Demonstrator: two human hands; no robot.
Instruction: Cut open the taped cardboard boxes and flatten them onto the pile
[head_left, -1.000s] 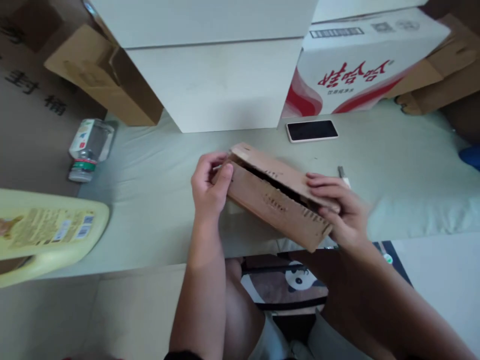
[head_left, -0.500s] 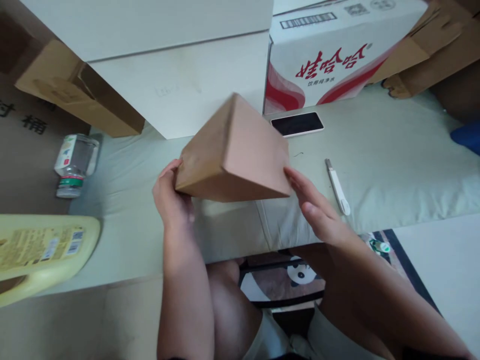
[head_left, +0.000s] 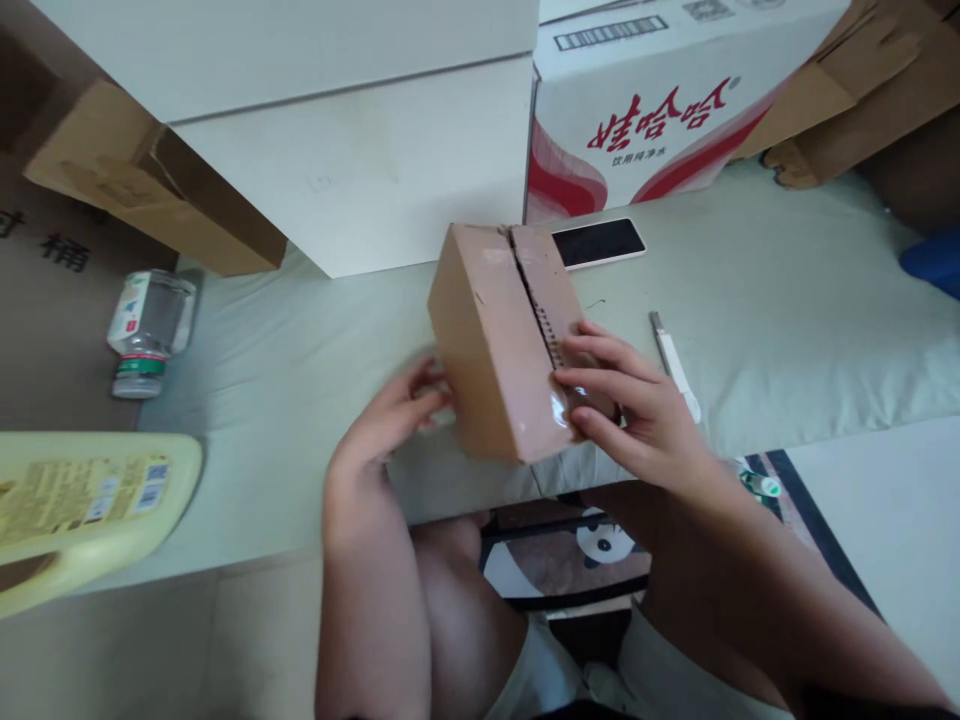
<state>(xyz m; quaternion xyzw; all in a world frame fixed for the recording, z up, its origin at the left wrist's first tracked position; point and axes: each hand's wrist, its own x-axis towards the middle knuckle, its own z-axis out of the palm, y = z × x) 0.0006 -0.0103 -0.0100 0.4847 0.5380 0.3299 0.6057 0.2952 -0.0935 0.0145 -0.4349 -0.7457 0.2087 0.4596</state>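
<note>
A small brown cardboard box (head_left: pixel 487 330) stands in front of me, its top facing up and slightly toward me. Along that top runs a dark, ragged slit, with clear shiny tape at the near end. My right hand (head_left: pixel 637 400) grips the box's right side, its fingers spread over the top beside the slit. At the lower left side is my left hand (head_left: pixel 394 415), fingers apart and loosely curled, a little blurred; whether the fingertips touch the cardboard I cannot tell. Just right of my right hand lies a white utility knife (head_left: pixel 671 365), partly covered by it.
A phone (head_left: pixel 600 243) lies behind the box. White cartons (head_left: pixel 360 180) and a red-lettered carton (head_left: pixel 652 140) line the back of the pale green cloth surface (head_left: pixel 810 320). At left are a clear bottle (head_left: pixel 150 330) and a yellow jug (head_left: pixel 97 500).
The box has been turned and lowered, so its slit, taped side now faces up. My left hand has shifted from holding its left side to loosely beside it; my right hand has moved onto the top.
</note>
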